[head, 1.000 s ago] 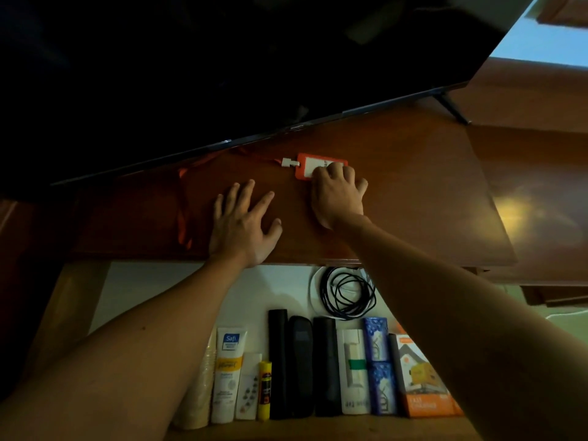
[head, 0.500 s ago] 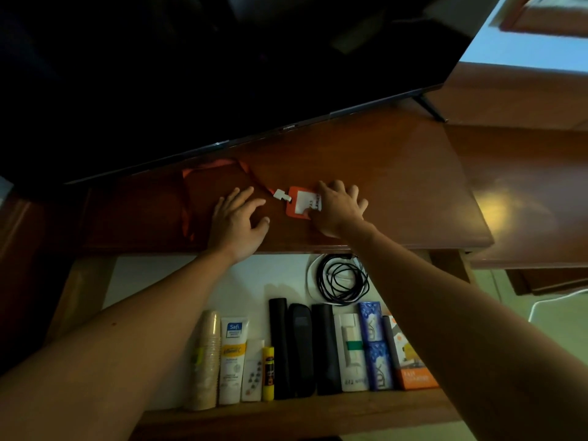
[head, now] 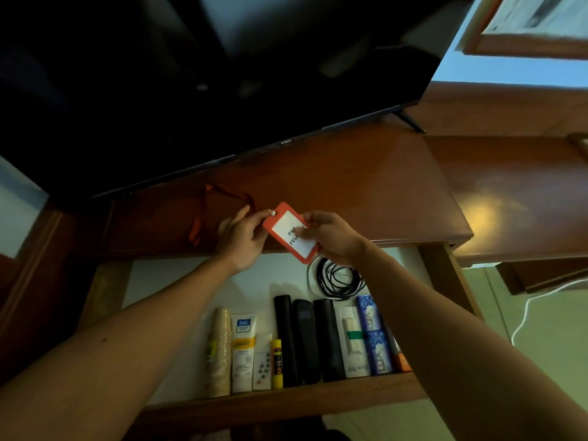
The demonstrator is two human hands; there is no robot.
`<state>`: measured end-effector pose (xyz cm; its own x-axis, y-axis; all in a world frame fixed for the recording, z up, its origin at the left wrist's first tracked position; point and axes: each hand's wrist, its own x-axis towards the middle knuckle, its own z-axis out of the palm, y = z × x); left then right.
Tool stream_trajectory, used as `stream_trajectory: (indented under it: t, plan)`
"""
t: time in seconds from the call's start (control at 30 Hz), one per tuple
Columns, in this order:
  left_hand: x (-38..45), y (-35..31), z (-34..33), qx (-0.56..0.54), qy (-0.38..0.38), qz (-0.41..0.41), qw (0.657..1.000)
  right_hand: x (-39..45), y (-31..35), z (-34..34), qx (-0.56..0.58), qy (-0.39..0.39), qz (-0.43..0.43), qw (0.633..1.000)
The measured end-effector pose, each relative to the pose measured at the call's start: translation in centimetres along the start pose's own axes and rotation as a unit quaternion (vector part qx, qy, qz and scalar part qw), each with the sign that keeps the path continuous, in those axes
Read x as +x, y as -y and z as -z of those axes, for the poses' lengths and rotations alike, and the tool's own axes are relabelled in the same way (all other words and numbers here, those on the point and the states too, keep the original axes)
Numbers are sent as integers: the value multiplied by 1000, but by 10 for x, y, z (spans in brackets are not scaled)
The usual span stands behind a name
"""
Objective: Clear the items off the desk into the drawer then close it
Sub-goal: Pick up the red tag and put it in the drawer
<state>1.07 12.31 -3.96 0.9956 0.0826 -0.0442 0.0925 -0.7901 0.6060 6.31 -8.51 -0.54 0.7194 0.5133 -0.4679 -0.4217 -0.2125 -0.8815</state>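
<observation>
A person's two bare hands hold an orange plastic ID card holder with a white printed insert just above the near edge of a glossy reddish-brown wooden desk. The right hand pinches the holder's right side, thumb lying across the white insert and hiding part of its lettering. The left hand meets the holder's upper left corner, fingertips closed at the small white clip where the orange lanyard ribbon joins it. The ribbon trails left and far across the desk top, looping toward the base of a large black flat-screen television that fills the far side of the scene.

Below the desk edge, the open white-lined wooden drawer shows a row of goods along its near wall: from the left, a stack of tan paper cups, a white and yellow squeeze tube, a yellow glue stick, three black oblong cases, a white box with a green band and two blue patterned soap packets. A coiled black cable lies farther in, directly beneath the right wrist. A thin white cord runs over the pale floor at right.
</observation>
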Motion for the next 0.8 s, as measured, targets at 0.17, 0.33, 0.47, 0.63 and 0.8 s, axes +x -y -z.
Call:
stream_trajectory:
  t: [0.17,0.33,0.47,0.63,0.8]
  plan:
    - [-8,-21,1,-194,-6,38,980,-6,15,-6,93,-61,42,993]
    - [-18,-48,8,-229,10,20,973,-5,32,-5,3,-199,110,974]
    - [-22,-50,16,-146,27,-23,989,-5,36,-4,-158,-260,176,936]
    - [-15,-51,30,-59,56,-93,992,-3,36,4,-402,-225,244,853]
    - [2,-56,47,16,47,-151,987,-4,34,8,-453,-77,154,875]
